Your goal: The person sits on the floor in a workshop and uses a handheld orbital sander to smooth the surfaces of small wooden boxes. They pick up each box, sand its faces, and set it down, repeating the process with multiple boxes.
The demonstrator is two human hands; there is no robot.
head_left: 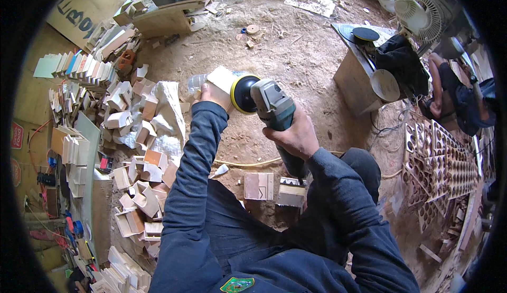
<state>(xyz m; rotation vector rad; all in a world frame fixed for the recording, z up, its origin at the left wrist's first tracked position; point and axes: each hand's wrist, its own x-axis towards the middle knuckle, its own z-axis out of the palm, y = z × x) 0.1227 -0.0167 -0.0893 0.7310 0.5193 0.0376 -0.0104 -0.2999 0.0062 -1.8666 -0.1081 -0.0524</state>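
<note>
My left hand is closed on a pale wooden block, stretched out ahead of me. My right hand is wrapped round the body of a grey-green angle grinder. The grinder carries a round black pad with a yellow rim, turned toward the wooden block. Pad and block meet or nearly meet; whether they touch cannot be made out. Behind my left hand lies a clear plastic bottle. Two wooden blocks, one pinkish and one with a dark top, lie between my legs.
Many small wooden boxes are heaped at my left beside a white sack. A yellow cable crosses the floor. At right stand a wooden stand, a fan, perforated boards and another person.
</note>
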